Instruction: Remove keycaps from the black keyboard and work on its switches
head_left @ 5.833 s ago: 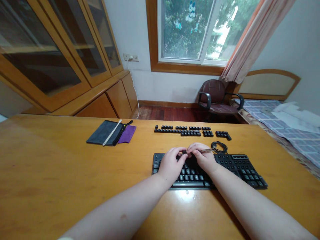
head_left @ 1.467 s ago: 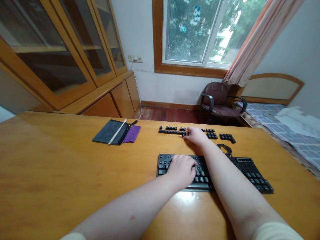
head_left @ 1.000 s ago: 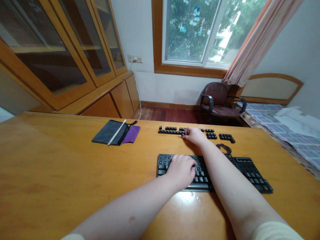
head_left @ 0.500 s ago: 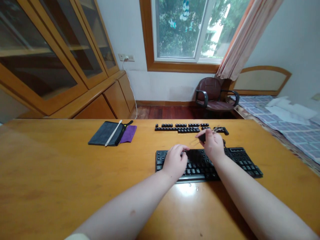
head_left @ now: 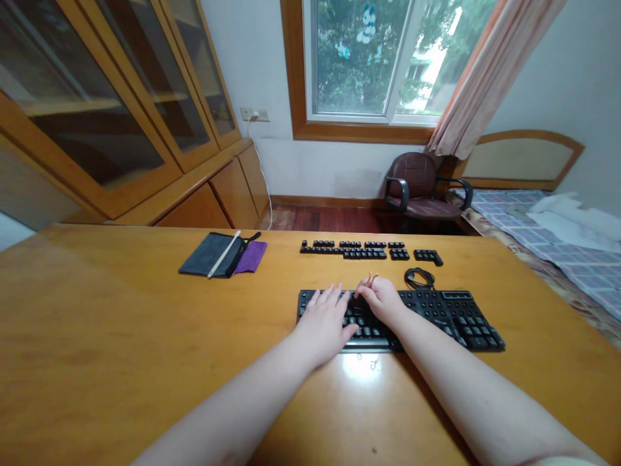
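Observation:
A black keyboard (head_left: 451,323) lies on the desk in front of me. Some of its upper rows show bare switches, while keycaps sit on its lower rows and number pad. My left hand (head_left: 324,323) rests flat across the keyboard's left part, fingers spread. My right hand (head_left: 383,301) is closed around a wire keycap puller (head_left: 371,278), whose thin metal prongs poke up above the fist. Its lower end is hidden by the hand, over the keyboard's middle. Beyond the keyboard, loose black keycaps (head_left: 363,251) are laid out in rows near the desk's far edge.
A coiled black cable (head_left: 420,279) lies behind the keyboard. To the left are a grey pouch (head_left: 206,255), a pale flat stick (head_left: 224,254) on it and a purple cloth (head_left: 251,257). Past the wooden desk (head_left: 121,343) stand a chair (head_left: 414,181) and a bed (head_left: 563,239).
My right hand has come down and left onto the keyboard with the keycap puller, uncovering the cable. My left hand's fingers have straightened and spread. The whole view has shifted slightly.

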The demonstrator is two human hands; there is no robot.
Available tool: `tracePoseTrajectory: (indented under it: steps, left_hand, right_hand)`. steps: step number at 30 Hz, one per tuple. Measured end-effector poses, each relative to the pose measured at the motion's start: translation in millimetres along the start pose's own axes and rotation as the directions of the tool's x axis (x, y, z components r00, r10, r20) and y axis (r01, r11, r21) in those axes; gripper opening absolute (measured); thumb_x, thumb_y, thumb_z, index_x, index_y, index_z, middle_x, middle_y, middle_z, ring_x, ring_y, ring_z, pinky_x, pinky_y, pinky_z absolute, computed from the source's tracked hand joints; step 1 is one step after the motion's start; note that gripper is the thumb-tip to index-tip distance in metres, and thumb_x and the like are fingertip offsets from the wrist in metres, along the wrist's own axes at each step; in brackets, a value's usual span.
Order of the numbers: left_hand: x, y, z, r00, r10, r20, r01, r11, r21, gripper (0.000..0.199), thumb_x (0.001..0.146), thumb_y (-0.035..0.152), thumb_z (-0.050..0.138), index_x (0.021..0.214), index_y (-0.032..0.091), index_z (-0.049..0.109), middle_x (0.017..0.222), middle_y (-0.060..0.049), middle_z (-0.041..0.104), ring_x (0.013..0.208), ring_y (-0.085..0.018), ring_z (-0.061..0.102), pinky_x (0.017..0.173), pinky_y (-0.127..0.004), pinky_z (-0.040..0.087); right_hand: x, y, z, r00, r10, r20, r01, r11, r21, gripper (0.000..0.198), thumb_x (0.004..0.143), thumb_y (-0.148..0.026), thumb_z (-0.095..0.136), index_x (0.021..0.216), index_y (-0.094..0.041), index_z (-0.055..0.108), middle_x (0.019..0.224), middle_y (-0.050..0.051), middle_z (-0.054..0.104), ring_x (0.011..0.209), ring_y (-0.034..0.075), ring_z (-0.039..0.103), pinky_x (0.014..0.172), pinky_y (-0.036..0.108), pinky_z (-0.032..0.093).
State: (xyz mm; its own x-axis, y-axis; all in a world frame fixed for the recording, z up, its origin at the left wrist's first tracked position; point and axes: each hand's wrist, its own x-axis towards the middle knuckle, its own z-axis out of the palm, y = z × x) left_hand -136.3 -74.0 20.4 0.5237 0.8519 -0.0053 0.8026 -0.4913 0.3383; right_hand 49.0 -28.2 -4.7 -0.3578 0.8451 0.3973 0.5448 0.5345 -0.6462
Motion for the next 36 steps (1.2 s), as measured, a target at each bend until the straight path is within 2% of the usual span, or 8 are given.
tracePoseTrajectory:
  steps: [5, 9, 14, 19, 23, 26, 31, 36]
  left_hand:
    - [1, -17, 15, 0.987, 0.125, -0.102, -0.127, 0.992, -0.013, 0.060, 0.085, 0.045, 0.048, 0.138, 0.020, 0.035, 0.144, -0.010, 0.036, 0.134, -0.024, 0.029, 0.112, -0.045, 0.018]
    - [6, -22, 19, 0.988, 0.112, -0.103, -0.112, 0.994, 0.007, 0.065, 0.082, 0.051, 0.048, 0.139, 0.021, 0.034, 0.145, -0.010, 0.036, 0.134, -0.028, 0.028, 0.111, -0.050, 0.016]
    - [7, -24, 25, 0.990, 0.116, -0.075, -0.116, 0.993, 0.007, 0.068, 0.081, 0.056, 0.046, 0.139, 0.022, 0.034, 0.144, -0.008, 0.036, 0.134, -0.028, 0.028, 0.110, -0.051, 0.015]
    - [8, -24, 25, 0.991, 0.117, -0.068, -0.118, 0.993, -0.005, 0.069, 0.081, 0.057, 0.046, 0.139, 0.022, 0.034, 0.145, -0.008, 0.035, 0.134, -0.028, 0.028, 0.110, -0.051, 0.016]
    - [9, -24, 23, 0.991, 0.119, -0.068, -0.120, 0.993, -0.014, 0.069, 0.080, 0.057, 0.047, 0.139, 0.023, 0.034, 0.144, -0.008, 0.036, 0.134, -0.028, 0.030, 0.110, -0.050, 0.017]
    - [8, -23, 22, 0.991, 0.112, -0.079, -0.114, 0.993, -0.027, 0.069, 0.079, 0.056, 0.050, 0.138, 0.023, 0.036, 0.143, -0.009, 0.039, 0.132, -0.029, 0.032, 0.109, -0.052, 0.019]
    - [7, -19, 18, 0.976, 0.100, -0.195, -0.125, 0.985, -0.120, 0.053, 0.081, 0.041, 0.057, 0.129, 0.022, 0.046, 0.132, -0.008, 0.052, 0.123, -0.024, 0.045, 0.110, -0.047, 0.022]
    - [9, -17, 13, 0.968, 0.052, -0.247, -0.131, 0.939, -0.317, 0.037, 0.079, 0.031, 0.061, 0.116, 0.024, 0.056, 0.108, -0.003, 0.066, 0.099, -0.020, 0.059, 0.092, -0.035, 0.044]
  right_hand:
    - [-2, 1, 3, 0.986, -0.107, 0.125, 0.110, 0.994, -0.014, 0.037, 0.090, -0.039, 0.045, 0.069, -0.018, 0.066, 0.063, 0.005, 0.065, 0.060, 0.015, 0.060, 0.060, 0.025, 0.044]
    - [-2, -6, 2, 0.950, -0.263, 0.169, 0.279, 0.958, -0.073, 0.036, 0.089, -0.041, 0.048, 0.066, -0.018, 0.064, 0.060, 0.004, 0.062, 0.058, 0.014, 0.057, 0.058, 0.025, 0.042]
    - [-4, -12, 2, 0.915, -0.336, 0.222, 0.384, 0.896, -0.225, 0.032, 0.089, -0.038, 0.049, 0.070, -0.019, 0.065, 0.060, 0.004, 0.064, 0.057, 0.014, 0.056, 0.058, 0.025, 0.040]
    - [-9, -12, 3, 0.937, -0.314, 0.155, 0.346, 0.897, -0.275, 0.035, 0.090, -0.038, 0.048, 0.064, -0.018, 0.063, 0.058, 0.005, 0.064, 0.054, 0.013, 0.056, 0.056, 0.025, 0.040]
    - [-11, -14, 1, 0.980, -0.186, -0.076, 0.170, 0.970, -0.176, 0.036, 0.091, -0.031, 0.045, 0.063, -0.018, 0.063, 0.057, 0.004, 0.064, 0.054, 0.013, 0.059, 0.057, 0.024, 0.044]
    - [-10, -14, -2, 0.978, -0.080, -0.191, 0.060, 0.992, -0.112, 0.036, 0.090, -0.029, 0.046, 0.060, -0.018, 0.062, 0.055, 0.003, 0.063, 0.053, 0.013, 0.060, 0.055, 0.024, 0.045]
    - [-7, -12, -1, 0.981, -0.053, -0.188, 0.062, 0.997, 0.045, 0.028, 0.087, -0.030, 0.051, 0.065, -0.018, 0.065, 0.061, 0.003, 0.066, 0.056, 0.014, 0.062, 0.056, 0.025, 0.048]
    - [-5, -15, 3, 0.978, -0.088, -0.191, 0.140, 0.949, 0.281, 0.022, 0.084, -0.030, 0.057, 0.069, -0.019, 0.066, 0.064, 0.003, 0.067, 0.061, 0.015, 0.064, 0.061, 0.027, 0.052]
